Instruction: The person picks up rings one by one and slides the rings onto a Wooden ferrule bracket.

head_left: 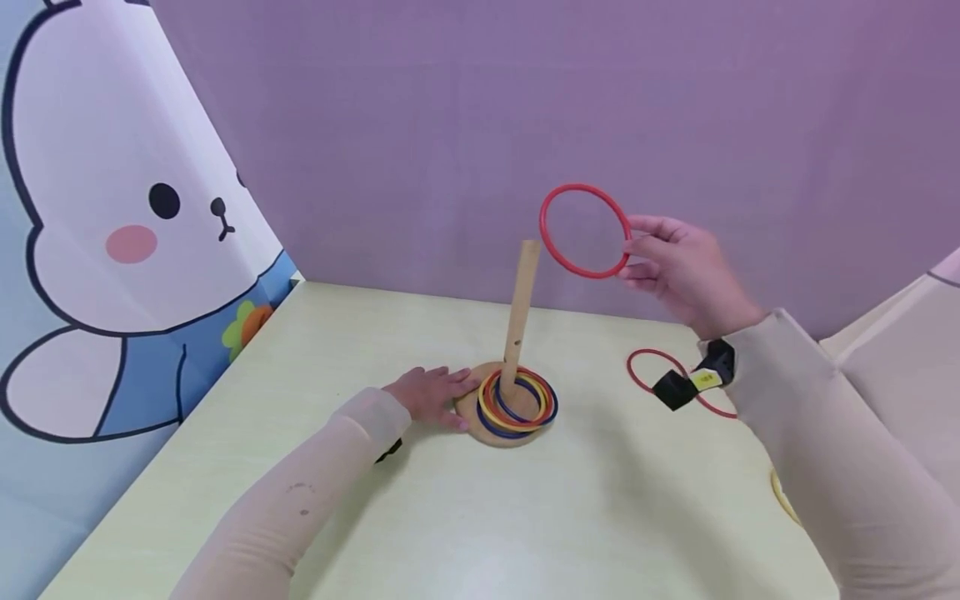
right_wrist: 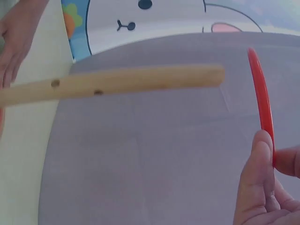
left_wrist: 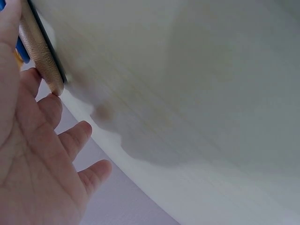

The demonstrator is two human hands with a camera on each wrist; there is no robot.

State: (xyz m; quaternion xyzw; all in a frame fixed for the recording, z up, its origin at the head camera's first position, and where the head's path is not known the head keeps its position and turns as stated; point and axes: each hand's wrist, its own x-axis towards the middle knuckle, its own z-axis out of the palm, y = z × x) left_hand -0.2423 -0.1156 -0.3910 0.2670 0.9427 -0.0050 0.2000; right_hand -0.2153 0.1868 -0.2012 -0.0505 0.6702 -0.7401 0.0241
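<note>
A wooden peg (head_left: 519, 312) stands on a round wooden base (head_left: 467, 410), with several blue, yellow and red rings (head_left: 553, 402) lying around its foot. My left hand (head_left: 432, 397) rests against the base's left side, fingers extended and spread; in the left wrist view its fingertips touch the base's rim (left_wrist: 40, 51). Up to the right of the peg's top, my right hand (head_left: 678, 262) pinches a red ring (head_left: 546, 237) between thumb and fingers. The right wrist view shows this red ring (right_wrist: 260, 89) edge-on, apart from the peg's end (right_wrist: 206, 76).
Another red ring (head_left: 651, 352) lies on the pale table (head_left: 480, 517) under the right forearm, partly hidden by the wrist camera. Part of a yellow ring (head_left: 782, 498) shows near the table's right edge. Behind stands a purple backdrop (head_left: 420, 150); a cartoon-printed cloth (head_left: 90, 200) hangs at left.
</note>
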